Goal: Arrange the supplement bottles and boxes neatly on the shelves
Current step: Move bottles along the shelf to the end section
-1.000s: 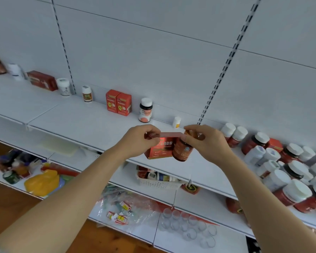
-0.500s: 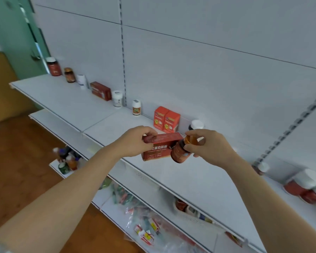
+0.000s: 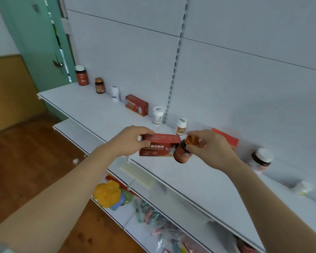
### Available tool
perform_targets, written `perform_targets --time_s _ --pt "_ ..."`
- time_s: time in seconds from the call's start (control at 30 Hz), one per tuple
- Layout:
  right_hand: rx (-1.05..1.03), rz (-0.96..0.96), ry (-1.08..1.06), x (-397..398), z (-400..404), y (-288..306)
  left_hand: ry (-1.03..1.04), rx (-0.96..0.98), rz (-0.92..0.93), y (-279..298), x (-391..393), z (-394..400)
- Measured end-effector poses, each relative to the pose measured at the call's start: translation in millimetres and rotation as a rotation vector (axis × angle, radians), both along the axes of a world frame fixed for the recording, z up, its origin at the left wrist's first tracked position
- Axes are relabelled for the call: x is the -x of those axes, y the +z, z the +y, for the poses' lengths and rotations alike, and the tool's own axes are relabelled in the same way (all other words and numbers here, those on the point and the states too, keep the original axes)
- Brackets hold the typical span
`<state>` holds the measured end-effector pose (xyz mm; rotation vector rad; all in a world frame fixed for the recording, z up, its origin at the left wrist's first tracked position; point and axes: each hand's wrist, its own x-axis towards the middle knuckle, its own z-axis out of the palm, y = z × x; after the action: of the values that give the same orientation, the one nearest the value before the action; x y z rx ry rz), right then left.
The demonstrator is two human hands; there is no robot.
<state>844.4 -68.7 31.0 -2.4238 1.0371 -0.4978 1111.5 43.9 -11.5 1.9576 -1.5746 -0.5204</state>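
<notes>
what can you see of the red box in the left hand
The red box is a flat, oblong carton, apparently cardboard, with white Chinese lettering and small print on its front and more fine print on top. The left hand grips its left end, thumb on top, holding it level in the air above the shelf. Its right end meets the amber bottle held by the right hand.

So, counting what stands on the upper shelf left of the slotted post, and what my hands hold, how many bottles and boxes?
Bottles: 5 (Fe bottle, brown bottle, white bottle, white-capped bottle, orange-capped bottle in right hand)
Boxes: 2 (shelf box, red box in left hand)
Total: 7
</notes>
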Motion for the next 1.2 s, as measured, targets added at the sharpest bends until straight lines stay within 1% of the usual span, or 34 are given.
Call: perform_targets --time_s 0.1,0.27,0.43,0.53,0.63,0.73,0.87,0.93,1.07,1.2 --pt "0.031 -0.042 -0.009 -57 8 0 0.017 -0.012 -0.019 -1 -58 10" --pt "0.077 -0.021 0.017 -140 8 0 0.021 -0.072 -0.112 -3 -145 13" --pt "0.116 0.021 0.042 -202 -12 -3 -0.014 -0.07 -0.185 -1 -208 -11" --pt "0.102 0.029 0.028 -232 -35 -5 -0.045 -0.078 -0.224 0 -237 -38" --pt "0.08 0.035 0.013 -257 -58 -7 -0.051 -0.072 -0.206 -3 -260 -70" --pt "0.061 0.085 -0.004 -274 -78 -9 -0.124 -0.082 -0.232 -10 -274 -101" --pt "0.051 0.08 -0.074 -287 -94 -12 -0.195 -0.085 -0.203 -22 -293 -138" --pt "0.03 0.106 -0.11 -293 -96 -15 -0.249 -0.076 -0.216 -30 -302 -153" --pt "0.028 0.142 -0.218 -305 -99 -16 -0.35 0.025 -0.256 -48 -315 -179" --pt "0.003 0.161 -0.342 -321 -87 -16 -0.456 0.158 -0.38 -64 -325 -190"
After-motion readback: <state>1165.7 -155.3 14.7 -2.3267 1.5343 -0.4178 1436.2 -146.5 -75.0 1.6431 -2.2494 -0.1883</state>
